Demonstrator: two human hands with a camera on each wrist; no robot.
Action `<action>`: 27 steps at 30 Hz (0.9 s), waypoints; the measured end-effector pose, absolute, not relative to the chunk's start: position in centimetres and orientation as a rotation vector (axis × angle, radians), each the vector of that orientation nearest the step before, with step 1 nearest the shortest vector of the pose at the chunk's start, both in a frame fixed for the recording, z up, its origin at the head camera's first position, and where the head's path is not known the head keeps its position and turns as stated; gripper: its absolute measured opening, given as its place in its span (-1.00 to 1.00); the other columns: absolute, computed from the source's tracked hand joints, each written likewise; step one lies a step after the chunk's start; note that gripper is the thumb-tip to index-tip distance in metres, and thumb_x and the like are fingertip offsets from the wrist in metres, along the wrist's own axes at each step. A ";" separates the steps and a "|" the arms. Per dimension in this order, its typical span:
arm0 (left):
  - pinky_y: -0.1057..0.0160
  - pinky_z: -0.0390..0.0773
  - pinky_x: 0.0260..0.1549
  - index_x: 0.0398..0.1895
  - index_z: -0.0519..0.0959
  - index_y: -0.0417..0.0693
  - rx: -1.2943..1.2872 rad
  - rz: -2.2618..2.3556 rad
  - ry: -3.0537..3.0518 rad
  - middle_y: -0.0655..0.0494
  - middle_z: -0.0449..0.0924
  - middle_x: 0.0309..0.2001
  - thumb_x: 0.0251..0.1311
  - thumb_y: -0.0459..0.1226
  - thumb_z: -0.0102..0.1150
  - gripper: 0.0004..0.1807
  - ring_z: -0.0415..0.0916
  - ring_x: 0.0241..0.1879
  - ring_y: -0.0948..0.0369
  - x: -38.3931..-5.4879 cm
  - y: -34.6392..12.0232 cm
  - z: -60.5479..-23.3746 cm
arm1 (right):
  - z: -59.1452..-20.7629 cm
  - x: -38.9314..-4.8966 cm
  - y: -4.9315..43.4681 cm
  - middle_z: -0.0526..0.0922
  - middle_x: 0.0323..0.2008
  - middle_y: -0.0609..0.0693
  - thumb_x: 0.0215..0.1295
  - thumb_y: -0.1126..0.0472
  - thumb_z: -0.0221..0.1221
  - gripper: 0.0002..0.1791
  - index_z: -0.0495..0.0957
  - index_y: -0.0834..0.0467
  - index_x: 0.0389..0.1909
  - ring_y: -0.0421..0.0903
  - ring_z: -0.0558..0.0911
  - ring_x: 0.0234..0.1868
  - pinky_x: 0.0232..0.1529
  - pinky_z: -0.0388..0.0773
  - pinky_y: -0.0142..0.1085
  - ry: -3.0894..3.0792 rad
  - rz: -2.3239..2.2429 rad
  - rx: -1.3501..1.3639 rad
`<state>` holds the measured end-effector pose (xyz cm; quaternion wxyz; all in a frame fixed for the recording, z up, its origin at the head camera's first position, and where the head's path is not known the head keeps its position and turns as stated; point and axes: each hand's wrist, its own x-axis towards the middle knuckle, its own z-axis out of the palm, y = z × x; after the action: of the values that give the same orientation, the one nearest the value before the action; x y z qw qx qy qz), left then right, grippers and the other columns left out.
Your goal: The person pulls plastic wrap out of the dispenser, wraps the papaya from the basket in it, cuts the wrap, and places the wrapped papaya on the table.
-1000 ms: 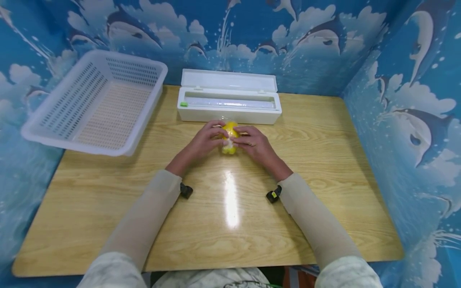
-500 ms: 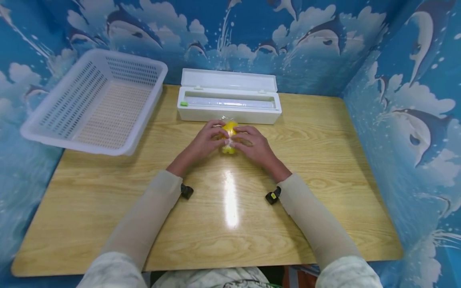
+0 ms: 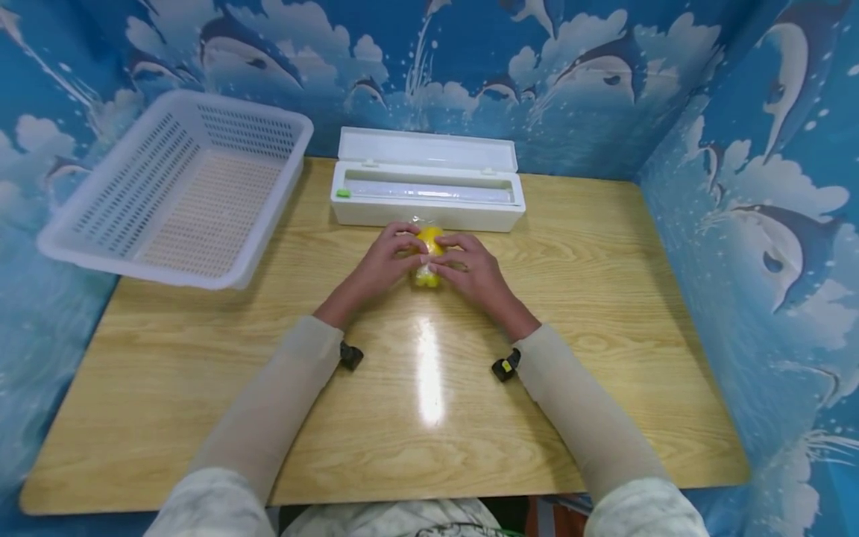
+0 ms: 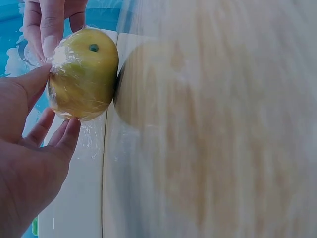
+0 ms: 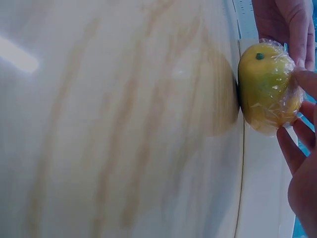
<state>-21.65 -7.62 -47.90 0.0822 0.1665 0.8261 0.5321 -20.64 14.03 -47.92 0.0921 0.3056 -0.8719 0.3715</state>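
A rounded yellow fruit [image 3: 427, 279] with a small green stem spot lies on the wooden table, wrapped in clear cling film. My left hand [image 3: 385, 257] holds it from the left, thumb on top and fingertips against its side. From the right, my right hand [image 3: 475, 270] holds it the same way, the two thumbs close together over the film. In the left wrist view the film around the fruit [image 4: 86, 79] looks wrinkled and bunched near the thumb. Loose film [image 4: 91, 141] sticks out beside it. The fruit [image 5: 262, 89] touches the tabletop in the right wrist view.
Just behind the hands stands a white cling film box [image 3: 429, 216], lid [image 3: 426, 151] raised, with a film roll [image 3: 429, 192] inside and a green tab [image 3: 343, 194]. A white perforated basket [image 3: 268, 224] sits at the back left. Dolphin-patterned curtains surround the table [image 3: 604, 298].
The fingers of both hands shift slightly over the fruit, with the right thumb now further toward the near side. Fruit, box and basket stay in place.
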 end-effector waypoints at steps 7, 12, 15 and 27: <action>0.03 0.37 0.38 -0.02 0.65 -0.06 0.467 1.608 2.446 0.04 0.27 0.33 0.39 -0.24 0.22 -0.82 0.25 0.37 0.06 -21.7 -7.4 -47.8 | -48.1 -20.6 14.1 0.61 0.19 0.04 0.29 0.14 0.35 -0.65 0.69 0.12 0.07 -0.01 0.50 0.30 0.39 0.41 -0.16 -2.582 1.148 0.890; 0.05 0.39 0.37 -0.03 0.64 -0.15 0.476 1.629 2.436 0.00 0.29 0.34 0.37 -0.27 0.24 -0.81 0.26 0.37 0.05 -21.7 -7.5 -47.8 | -48.2 -20.5 14.2 0.61 0.19 0.06 0.27 0.17 0.36 -0.64 0.69 0.14 0.09 0.00 0.53 0.29 0.38 0.42 -0.18 -2.539 1.175 0.911; 0.08 0.40 0.37 -0.07 0.63 -0.18 0.470 1.670 2.424 -0.01 0.32 0.33 0.36 -0.29 0.25 -0.82 0.27 0.37 0.06 -21.7 -7.5 -47.9 | -48.2 -20.5 14.2 0.62 0.19 0.07 0.27 0.18 0.36 -0.65 0.69 0.16 0.06 0.01 0.53 0.29 0.38 0.42 -0.17 -2.531 1.181 0.915; 0.10 0.36 0.40 -0.10 0.63 -0.11 0.441 1.697 2.429 0.05 0.32 0.35 0.34 -0.23 0.28 -0.83 0.25 0.39 0.09 -21.2 -7.4 -48.3 | -48.4 -20.4 14.1 0.60 0.23 0.07 0.32 0.18 0.33 -0.68 0.69 0.17 0.06 0.01 0.50 0.32 0.41 0.38 -0.16 -2.583 1.304 0.823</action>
<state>-21.23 -7.41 -48.26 0.0730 0.1469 0.8086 0.5651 -20.44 14.10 -48.43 0.0668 0.2731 -0.8567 0.4324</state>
